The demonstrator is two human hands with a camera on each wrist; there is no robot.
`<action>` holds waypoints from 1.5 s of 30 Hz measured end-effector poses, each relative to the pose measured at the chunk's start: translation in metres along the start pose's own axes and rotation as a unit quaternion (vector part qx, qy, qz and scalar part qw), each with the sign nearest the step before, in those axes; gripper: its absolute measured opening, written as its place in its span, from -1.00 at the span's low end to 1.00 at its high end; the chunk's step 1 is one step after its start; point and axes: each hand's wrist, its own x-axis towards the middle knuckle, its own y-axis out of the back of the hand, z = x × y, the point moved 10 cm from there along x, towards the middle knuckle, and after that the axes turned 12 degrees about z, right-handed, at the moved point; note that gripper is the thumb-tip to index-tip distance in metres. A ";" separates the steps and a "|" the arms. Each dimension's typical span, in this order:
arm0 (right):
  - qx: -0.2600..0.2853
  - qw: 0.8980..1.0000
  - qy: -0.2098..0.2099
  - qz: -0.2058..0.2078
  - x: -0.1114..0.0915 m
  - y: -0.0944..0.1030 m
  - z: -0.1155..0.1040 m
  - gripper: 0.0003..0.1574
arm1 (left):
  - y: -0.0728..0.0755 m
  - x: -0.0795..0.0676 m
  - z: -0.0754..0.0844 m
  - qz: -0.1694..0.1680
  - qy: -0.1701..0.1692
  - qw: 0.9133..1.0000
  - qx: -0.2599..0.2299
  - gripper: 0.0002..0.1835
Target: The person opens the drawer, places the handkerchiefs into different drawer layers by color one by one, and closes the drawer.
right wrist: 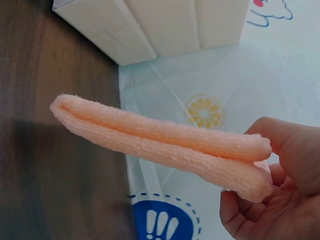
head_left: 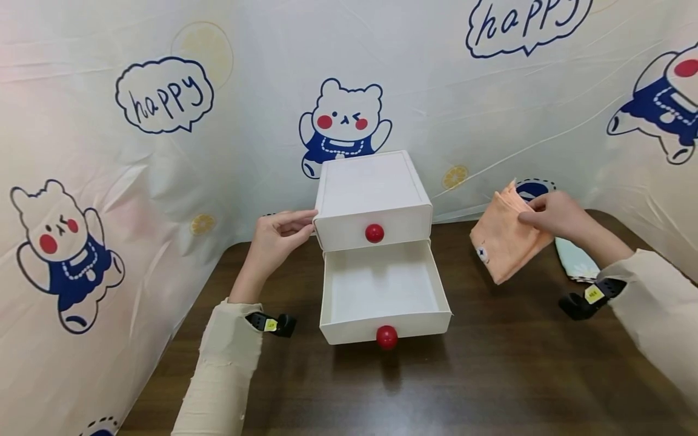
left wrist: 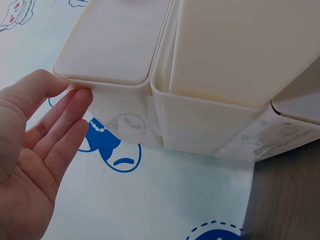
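Note:
A white two-drawer cabinet (head_left: 374, 181) stands at the table's back, its lower drawer (head_left: 384, 290) pulled out with nothing inside. Each drawer front carries a red round knob (head_left: 374, 233). My left hand (head_left: 280, 239) touches the cabinet's left front edge beside the top drawer. In the left wrist view the left hand (left wrist: 37, 145) has its thumb at the front edge and straight fingers along the side wall. To the right, my right hand (head_left: 556, 215) pinches a folded peach towel (head_left: 507, 236) by its upper edge, above the table. The towel (right wrist: 160, 140) shows thick folded layers in the right wrist view.
A folded pale green cloth (head_left: 575, 260) lies on the table at the right, partly behind the right forearm. The dark wooden table (head_left: 392, 399) meets a white printed sheet (head_left: 262, 121) at the back and left.

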 end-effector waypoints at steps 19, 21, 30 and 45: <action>0.003 1.000 0.015 -0.003 -0.020 0.017 -0.021 -0.55 | 0.000 -0.001 -0.003 0.006 0.000 1.000 -0.014 -0.72; 0.001 1.000 0.017 -0.007 -0.022 0.018 -0.023 -0.57 | 0.000 -0.001 -0.004 0.008 0.004 1.000 -0.015 -0.72; 0.003 1.000 0.022 -0.013 -0.033 0.025 -0.037 -0.56 | -0.001 -0.001 -0.003 0.007 -0.002 1.000 -0.017 -0.73; -0.006 0.999 0.034 -0.020 -0.048 0.035 -0.053 -0.62 | 0.000 -0.005 0.024 0.001 -0.001 1.000 -0.010 -0.72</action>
